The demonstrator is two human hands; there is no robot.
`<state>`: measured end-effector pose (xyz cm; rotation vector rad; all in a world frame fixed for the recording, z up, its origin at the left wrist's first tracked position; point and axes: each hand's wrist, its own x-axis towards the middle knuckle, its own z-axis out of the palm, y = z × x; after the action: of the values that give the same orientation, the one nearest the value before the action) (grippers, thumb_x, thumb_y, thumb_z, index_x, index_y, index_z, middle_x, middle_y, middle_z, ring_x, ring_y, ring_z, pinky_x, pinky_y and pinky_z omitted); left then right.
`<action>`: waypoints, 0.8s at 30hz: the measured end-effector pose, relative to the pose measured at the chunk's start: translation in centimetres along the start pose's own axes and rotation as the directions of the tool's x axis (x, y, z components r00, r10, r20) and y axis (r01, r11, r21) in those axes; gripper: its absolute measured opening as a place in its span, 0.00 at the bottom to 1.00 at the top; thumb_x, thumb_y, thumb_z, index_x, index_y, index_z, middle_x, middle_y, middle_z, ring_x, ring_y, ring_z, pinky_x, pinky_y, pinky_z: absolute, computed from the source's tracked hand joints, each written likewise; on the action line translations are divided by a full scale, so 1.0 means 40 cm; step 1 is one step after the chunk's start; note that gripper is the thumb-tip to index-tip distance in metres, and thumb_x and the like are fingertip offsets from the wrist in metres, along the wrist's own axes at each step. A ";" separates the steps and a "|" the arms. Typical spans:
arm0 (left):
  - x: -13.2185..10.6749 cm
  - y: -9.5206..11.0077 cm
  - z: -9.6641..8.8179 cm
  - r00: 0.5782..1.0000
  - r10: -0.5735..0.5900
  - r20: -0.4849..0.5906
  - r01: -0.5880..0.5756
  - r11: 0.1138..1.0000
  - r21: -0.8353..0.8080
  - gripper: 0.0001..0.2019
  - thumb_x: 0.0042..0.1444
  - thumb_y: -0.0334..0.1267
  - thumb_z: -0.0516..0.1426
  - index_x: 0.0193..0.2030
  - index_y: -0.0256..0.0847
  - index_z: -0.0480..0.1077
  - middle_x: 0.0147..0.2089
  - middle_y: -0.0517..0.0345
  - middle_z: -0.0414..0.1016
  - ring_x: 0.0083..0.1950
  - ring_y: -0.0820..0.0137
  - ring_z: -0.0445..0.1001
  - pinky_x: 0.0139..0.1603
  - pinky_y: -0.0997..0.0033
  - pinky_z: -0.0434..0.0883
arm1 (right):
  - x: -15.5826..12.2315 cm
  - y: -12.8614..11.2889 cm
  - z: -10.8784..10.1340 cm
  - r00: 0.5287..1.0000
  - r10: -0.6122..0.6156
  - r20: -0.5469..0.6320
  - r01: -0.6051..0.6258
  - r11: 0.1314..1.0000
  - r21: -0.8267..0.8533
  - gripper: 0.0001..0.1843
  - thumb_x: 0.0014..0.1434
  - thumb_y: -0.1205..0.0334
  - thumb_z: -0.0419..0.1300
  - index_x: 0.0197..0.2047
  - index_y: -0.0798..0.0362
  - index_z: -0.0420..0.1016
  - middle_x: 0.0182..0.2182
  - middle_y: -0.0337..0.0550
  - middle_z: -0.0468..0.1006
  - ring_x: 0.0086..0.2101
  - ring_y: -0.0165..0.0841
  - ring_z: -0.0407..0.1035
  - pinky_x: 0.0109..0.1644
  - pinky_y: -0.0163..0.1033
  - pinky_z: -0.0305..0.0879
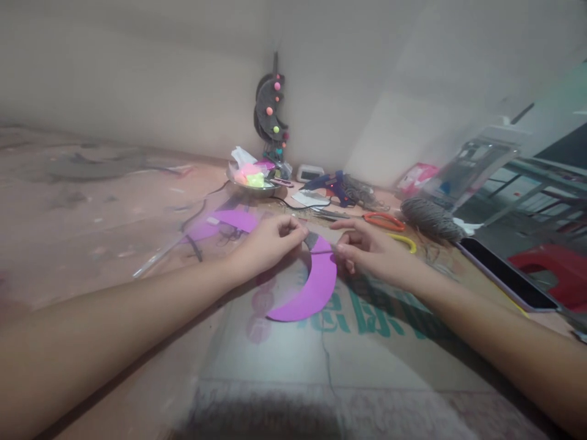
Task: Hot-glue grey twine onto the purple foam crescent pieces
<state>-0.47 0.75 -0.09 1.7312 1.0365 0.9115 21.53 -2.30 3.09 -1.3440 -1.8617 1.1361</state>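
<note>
A purple crescent point(323, 284), cut from a flat sheet, is held just over the printed cardboard point(275, 366). Grey yarn point(312, 240) covers its upper tip. My left hand point(270, 241) pinches that tip between thumb and fingers. To the right of the crescent, my right hand point(367, 247) has its thumb and fingers closed on the yarn strand, which crosses the purple face below the wrapped part; its index finger is stretched out. A strand also trails down over the cardboard. The ball of grey yarn point(431, 219) lies beyond my right hand.
Behind the hands are a metal bowl point(257, 190) of pompoms, a blue glue gun point(332, 183), and orange-handled scissors point(384, 221). A yarn-covered crescent point(270, 113) leans on the wall. Purple offcuts point(220, 223) lie left, a phone point(507, 272) right.
</note>
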 end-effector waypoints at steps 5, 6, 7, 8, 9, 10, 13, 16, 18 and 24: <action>-0.002 0.000 -0.001 0.999 -0.009 0.039 0.009 1.000 -0.001 0.15 0.57 0.50 0.53 0.31 0.39 0.66 0.25 0.59 0.72 0.24 0.73 0.68 0.23 0.76 0.60 | 0.002 -0.018 -0.015 0.989 -0.106 -0.107 0.067 0.945 -0.321 0.09 0.55 0.57 0.59 0.34 0.55 0.73 0.23 0.38 0.72 0.23 0.29 0.65 0.28 0.35 0.62; -0.002 0.000 -0.002 0.999 -0.002 0.044 0.002 1.000 0.008 0.15 0.57 0.50 0.53 0.31 0.39 0.67 0.25 0.59 0.72 0.24 0.73 0.68 0.23 0.76 0.60 | 0.000 -0.024 -0.013 0.980 -0.159 -0.118 0.104 0.920 -0.379 0.09 0.55 0.58 0.59 0.32 0.55 0.74 0.25 0.39 0.73 0.25 0.29 0.66 0.30 0.35 0.62; -0.002 0.000 -0.002 0.999 0.001 0.051 -0.002 1.000 0.018 0.15 0.58 0.50 0.53 0.30 0.39 0.67 0.25 0.59 0.73 0.25 0.74 0.68 0.23 0.77 0.61 | -0.002 -0.029 -0.010 0.970 -0.209 -0.126 0.139 0.897 -0.420 0.08 0.55 0.59 0.58 0.31 0.55 0.75 0.26 0.40 0.74 0.26 0.29 0.66 0.31 0.35 0.62; -0.003 0.001 -0.003 0.998 0.001 0.061 -0.003 1.000 0.027 0.15 0.58 0.49 0.53 0.30 0.39 0.67 0.26 0.58 0.73 0.25 0.74 0.69 0.23 0.77 0.61 | -0.003 -0.031 -0.007 0.959 -0.250 -0.136 0.166 0.880 -0.445 0.08 0.56 0.59 0.58 0.31 0.54 0.76 0.26 0.40 0.75 0.27 0.30 0.66 0.31 0.35 0.62; -0.003 0.002 -0.004 0.997 -0.003 0.071 0.001 0.999 0.033 0.15 0.58 0.50 0.53 0.30 0.39 0.67 0.26 0.58 0.74 0.25 0.74 0.69 0.23 0.77 0.61 | -0.005 -0.032 -0.004 0.948 -0.281 -0.150 0.185 0.869 -0.459 0.08 0.56 0.60 0.58 0.31 0.54 0.76 0.27 0.40 0.76 0.27 0.30 0.66 0.31 0.35 0.62; -0.003 0.003 -0.004 0.996 -0.012 0.086 0.009 0.999 0.033 0.15 0.58 0.50 0.53 0.30 0.39 0.67 0.27 0.58 0.74 0.26 0.73 0.69 0.23 0.77 0.61 | -0.006 -0.030 -0.001 0.939 -0.304 -0.163 0.197 0.862 -0.467 0.08 0.57 0.60 0.58 0.32 0.54 0.76 0.28 0.41 0.76 0.27 0.30 0.67 0.31 0.35 0.61; -0.004 0.010 -0.003 0.990 -0.040 0.137 0.039 0.999 0.009 0.15 0.58 0.49 0.53 0.31 0.39 0.67 0.28 0.58 0.75 0.27 0.73 0.70 0.24 0.77 0.63 | -0.004 -0.016 0.003 0.919 -0.344 -0.191 0.215 0.846 -0.488 0.07 0.58 0.61 0.58 0.32 0.54 0.75 0.29 0.41 0.77 0.29 0.31 0.67 0.32 0.36 0.61; -0.006 0.015 0.000 0.984 -0.060 0.166 0.068 0.997 -0.041 0.13 0.58 0.47 0.54 0.31 0.39 0.67 0.27 0.58 0.75 0.27 0.74 0.70 0.25 0.78 0.64 | 0.003 0.004 -0.002 0.918 -0.362 -0.162 0.231 0.821 -0.522 0.07 0.60 0.62 0.56 0.34 0.54 0.74 0.30 0.41 0.75 0.30 0.31 0.67 0.34 0.36 0.61; -0.006 0.016 0.001 0.983 -0.067 0.171 0.080 0.994 -0.069 0.13 0.58 0.47 0.54 0.31 0.38 0.66 0.27 0.58 0.75 0.26 0.75 0.70 0.25 0.78 0.64 | 0.008 0.015 -0.007 0.925 -0.359 -0.124 0.240 0.807 -0.540 0.08 0.61 0.63 0.55 0.36 0.53 0.75 0.31 0.42 0.74 0.32 0.31 0.66 0.35 0.37 0.61; 0.000 0.008 -0.002 0.979 -0.073 0.192 0.083 0.995 -0.046 0.13 0.58 0.47 0.54 0.32 0.38 0.67 0.27 0.58 0.75 0.25 0.74 0.69 0.23 0.77 0.62 | 0.017 0.029 -0.013 0.925 -0.347 -0.154 0.215 0.813 -0.541 0.08 0.62 0.60 0.56 0.35 0.53 0.75 0.31 0.42 0.72 0.32 0.32 0.66 0.37 0.38 0.60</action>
<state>-0.46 0.69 0.22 1.6847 0.9383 0.7030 22.26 -1.34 2.28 -1.3373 -2.1668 0.2962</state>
